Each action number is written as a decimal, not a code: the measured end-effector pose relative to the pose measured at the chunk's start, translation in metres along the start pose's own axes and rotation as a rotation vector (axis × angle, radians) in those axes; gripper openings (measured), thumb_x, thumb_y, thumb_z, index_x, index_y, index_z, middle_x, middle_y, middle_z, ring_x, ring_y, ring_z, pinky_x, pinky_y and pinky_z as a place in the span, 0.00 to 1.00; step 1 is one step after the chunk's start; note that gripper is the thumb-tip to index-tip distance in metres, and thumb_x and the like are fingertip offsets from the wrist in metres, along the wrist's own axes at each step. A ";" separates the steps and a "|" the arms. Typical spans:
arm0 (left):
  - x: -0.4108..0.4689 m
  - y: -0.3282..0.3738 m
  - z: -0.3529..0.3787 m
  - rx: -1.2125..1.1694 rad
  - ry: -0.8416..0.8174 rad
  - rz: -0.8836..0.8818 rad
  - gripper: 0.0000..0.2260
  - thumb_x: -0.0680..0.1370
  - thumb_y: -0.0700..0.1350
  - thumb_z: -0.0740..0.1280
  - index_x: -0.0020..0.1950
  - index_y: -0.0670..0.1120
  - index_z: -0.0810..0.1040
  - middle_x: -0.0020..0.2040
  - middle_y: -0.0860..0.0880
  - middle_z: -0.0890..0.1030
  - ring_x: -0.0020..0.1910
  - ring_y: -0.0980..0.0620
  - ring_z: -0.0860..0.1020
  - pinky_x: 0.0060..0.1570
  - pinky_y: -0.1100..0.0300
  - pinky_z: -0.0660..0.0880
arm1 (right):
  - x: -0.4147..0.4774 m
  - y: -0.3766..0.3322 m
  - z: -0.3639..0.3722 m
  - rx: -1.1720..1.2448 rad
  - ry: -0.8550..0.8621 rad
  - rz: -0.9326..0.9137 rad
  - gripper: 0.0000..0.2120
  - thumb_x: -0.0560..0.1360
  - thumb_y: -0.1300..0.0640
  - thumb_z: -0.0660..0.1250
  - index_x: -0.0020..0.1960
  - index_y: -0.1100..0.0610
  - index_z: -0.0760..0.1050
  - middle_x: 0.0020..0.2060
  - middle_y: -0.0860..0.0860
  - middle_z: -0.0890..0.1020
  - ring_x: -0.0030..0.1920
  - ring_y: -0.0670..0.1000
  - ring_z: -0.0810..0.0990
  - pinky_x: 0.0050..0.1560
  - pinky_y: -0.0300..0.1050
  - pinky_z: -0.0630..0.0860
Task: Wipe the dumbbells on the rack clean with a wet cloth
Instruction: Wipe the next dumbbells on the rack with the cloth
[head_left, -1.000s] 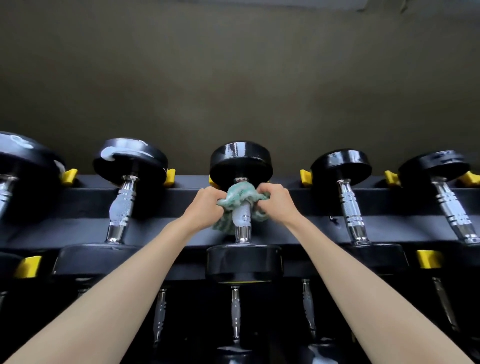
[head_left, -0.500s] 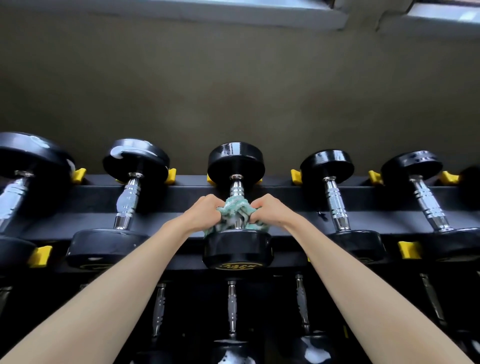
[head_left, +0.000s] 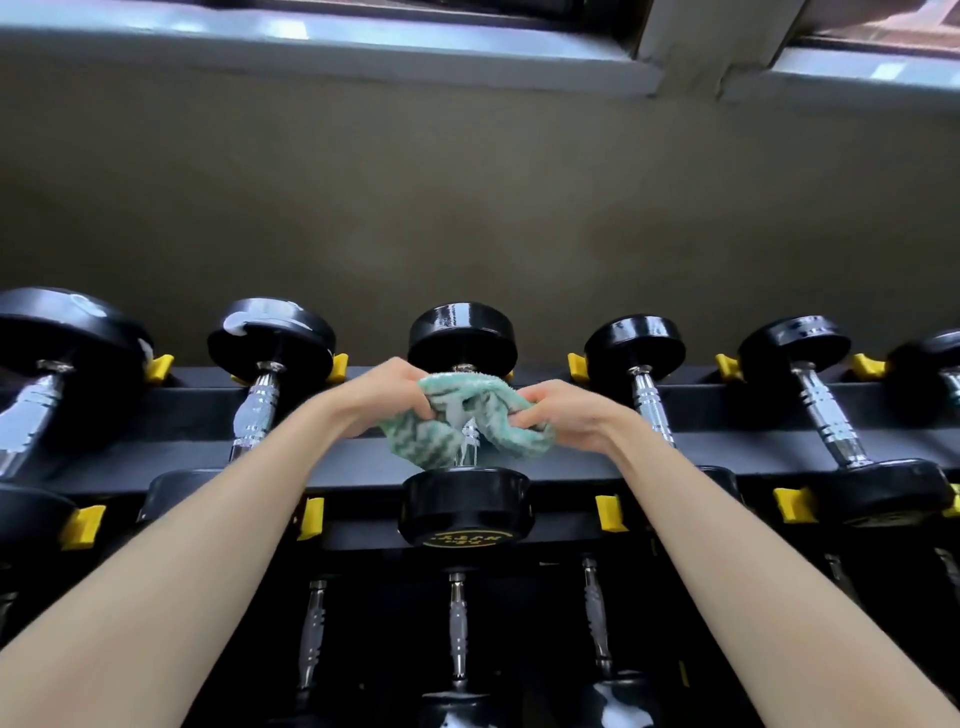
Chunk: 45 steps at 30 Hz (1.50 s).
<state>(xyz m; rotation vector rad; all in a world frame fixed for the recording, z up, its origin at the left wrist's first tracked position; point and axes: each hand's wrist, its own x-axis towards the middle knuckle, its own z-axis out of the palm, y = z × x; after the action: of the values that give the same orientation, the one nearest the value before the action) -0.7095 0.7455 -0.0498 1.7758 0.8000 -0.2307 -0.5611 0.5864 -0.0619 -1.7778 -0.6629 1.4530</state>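
Your cloth (head_left: 467, 421) covers most of the middle dumbbell's handle (head_left: 470, 449), so you see only a short stretch of chrome below it. Your fingertips are buried in the cloth's folds on both sides. The yellow lettering (head_left: 464, 539) on the near weight is too blurred to read. The leftmost dumbbell (head_left: 49, 374) and the rightmost dumbbell (head_left: 930, 369) are cut by the frame edges. The lower dumbbells (head_left: 457, 629) run off the bottom in shadow.

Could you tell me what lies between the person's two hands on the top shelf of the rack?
In the head view, a green cloth spans from left hand to right hand, wrapped round the middle dumbbell's handle.
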 end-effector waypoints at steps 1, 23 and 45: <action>-0.004 0.006 -0.005 -0.042 -0.017 0.005 0.09 0.70 0.30 0.64 0.47 0.36 0.80 0.38 0.44 0.81 0.38 0.48 0.79 0.39 0.59 0.73 | -0.004 -0.004 -0.007 0.017 -0.005 -0.006 0.07 0.75 0.69 0.63 0.45 0.61 0.78 0.39 0.53 0.80 0.39 0.49 0.78 0.43 0.39 0.74; -0.008 0.058 -0.012 -0.189 0.612 0.198 0.12 0.71 0.48 0.72 0.34 0.45 0.74 0.34 0.49 0.76 0.36 0.50 0.74 0.33 0.60 0.68 | -0.039 -0.040 -0.035 0.077 0.585 -0.242 0.17 0.67 0.55 0.74 0.31 0.57 0.66 0.33 0.52 0.68 0.38 0.49 0.68 0.39 0.43 0.63; -0.014 0.078 0.016 -0.021 0.107 0.343 0.18 0.68 0.30 0.55 0.47 0.39 0.82 0.39 0.48 0.80 0.39 0.47 0.79 0.40 0.61 0.78 | 0.008 -0.016 -0.004 1.079 0.177 -0.118 0.16 0.77 0.60 0.61 0.64 0.63 0.72 0.55 0.60 0.80 0.50 0.57 0.82 0.51 0.54 0.79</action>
<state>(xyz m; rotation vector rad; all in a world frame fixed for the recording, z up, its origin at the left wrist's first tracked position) -0.6682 0.7132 0.0117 1.8837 0.5575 0.1001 -0.5544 0.6012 -0.0534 -0.9613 0.1371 1.1834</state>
